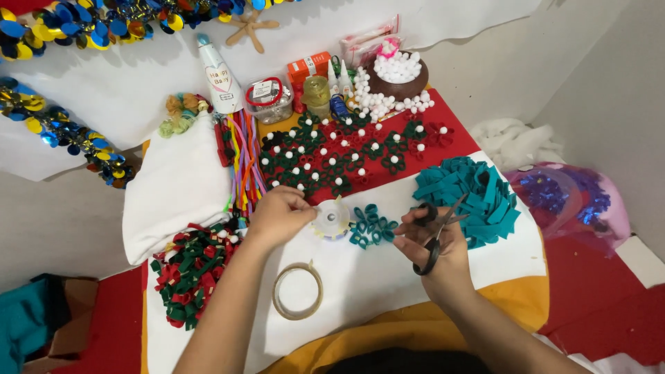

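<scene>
Head view shows my left hand (278, 215) pinching a small white round spool (331, 218), fingers closed on it. My right hand (435, 239) holds black scissors (438, 232), blades a little open, beside teal loops (370, 225). Nearer me lies a tape ring (298, 291). Farther off stand an orange box (308, 67) and a white cone hat (220, 77).

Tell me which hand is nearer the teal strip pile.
Right. The right hand, holding scissors, sits just left of the teal strip pile, almost touching it. The left hand is far to its left.
</scene>
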